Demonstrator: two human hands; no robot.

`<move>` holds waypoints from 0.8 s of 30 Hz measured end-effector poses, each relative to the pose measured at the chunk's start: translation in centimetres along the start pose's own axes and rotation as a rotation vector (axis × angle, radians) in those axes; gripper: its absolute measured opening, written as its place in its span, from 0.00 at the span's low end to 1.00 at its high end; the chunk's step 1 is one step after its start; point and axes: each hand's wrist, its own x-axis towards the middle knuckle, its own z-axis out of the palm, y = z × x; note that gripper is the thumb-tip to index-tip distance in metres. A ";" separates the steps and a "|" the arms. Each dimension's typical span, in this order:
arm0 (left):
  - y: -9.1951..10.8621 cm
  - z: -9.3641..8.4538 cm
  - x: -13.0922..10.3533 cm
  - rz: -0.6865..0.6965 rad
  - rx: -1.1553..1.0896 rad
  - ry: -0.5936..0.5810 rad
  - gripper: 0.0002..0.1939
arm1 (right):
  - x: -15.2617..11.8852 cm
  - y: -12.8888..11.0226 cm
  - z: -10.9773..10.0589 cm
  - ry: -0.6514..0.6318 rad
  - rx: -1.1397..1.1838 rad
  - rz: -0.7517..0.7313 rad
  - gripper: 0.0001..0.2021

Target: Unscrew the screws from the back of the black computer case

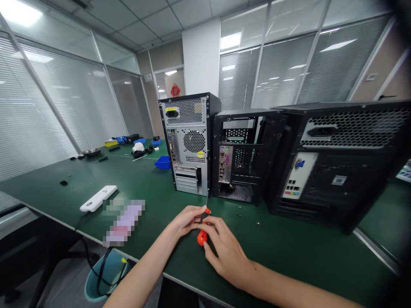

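Note:
A screwdriver (202, 236) with a red and black handle is held between my two hands, low over the green table. My left hand (189, 219) pinches the front of the handle near the shaft. Around the rear of the handle curl the fingers of my right hand (224, 250). The thin shaft points away from me, its tip at the lower right corner of the silver back panel of a computer tower (192, 169). Whether the tip sits in a screw is too small to tell. Several small screws (239, 214) lie right of my hands.
An open black computer case (223, 164) and a larger black tower (324, 167) stand to the right. On the left lie a white power strip (99, 198) and a blurred-out flat item (126, 222). A blue bin (162, 162) sits behind; a teal bucket (91, 280) stands below the edge.

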 end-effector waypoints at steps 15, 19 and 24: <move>-0.6 -0.5 0.8 0.007 -0.058 0.030 0.23 | -0.2 0.9 0.8 -0.184 -0.543 -0.548 0.17; -0.7 -0.4 0.8 0.011 -0.034 0.058 0.23 | -0.3 1.1 1.1 -0.123 -0.625 -0.608 0.17; -0.7 -0.3 0.8 -0.015 -0.009 0.088 0.24 | -0.3 1.3 1.1 -0.110 -0.639 -0.631 0.17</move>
